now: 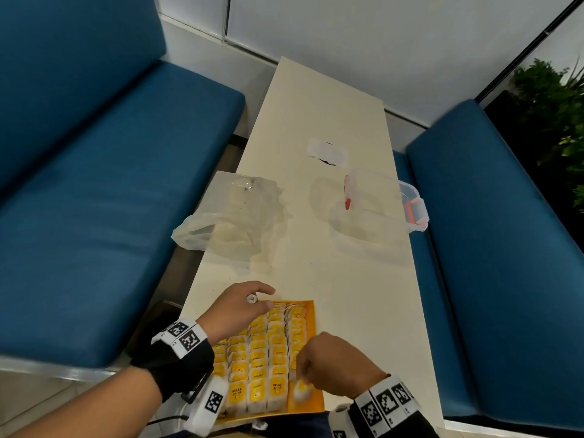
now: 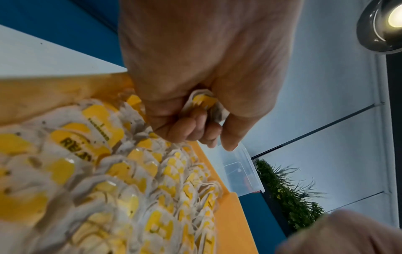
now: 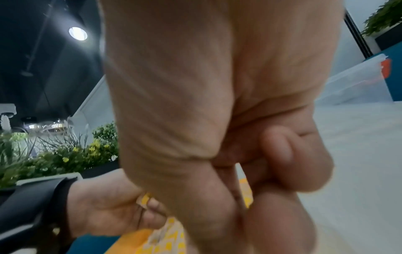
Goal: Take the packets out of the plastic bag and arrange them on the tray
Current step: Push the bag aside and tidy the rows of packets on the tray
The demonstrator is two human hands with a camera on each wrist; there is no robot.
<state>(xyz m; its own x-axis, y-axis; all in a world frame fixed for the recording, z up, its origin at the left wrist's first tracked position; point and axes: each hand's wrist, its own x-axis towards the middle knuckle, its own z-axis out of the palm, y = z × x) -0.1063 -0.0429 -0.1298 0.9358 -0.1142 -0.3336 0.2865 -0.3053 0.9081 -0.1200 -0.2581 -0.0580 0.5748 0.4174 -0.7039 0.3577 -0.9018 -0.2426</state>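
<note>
Nearly done, packets being lined up on the tray.
Left hand (image 1: 235,311) is curling its fingers round spare packets (image 2: 203,101) as stock; right hand (image 1: 335,363) is pinching one packet (image 1: 301,388) down into the orange tray (image 1: 311,314)'s near-right gap; plastic bag (image 1: 234,216) is lying slack beyond.

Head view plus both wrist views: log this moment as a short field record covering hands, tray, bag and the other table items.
left hand: fingers curled round one yellow-labelled white packet, over the tray's far left corner
right hand: fingers curled, at a packet on the tray's near right part; grip unclear
yellow rectangular tray: near table end, rows of packets fill most of it
clear plastic bag: crumpled, beyond the tray, overhanging the left table edge
clear plastic box with orange clips: far right of the table
</note>
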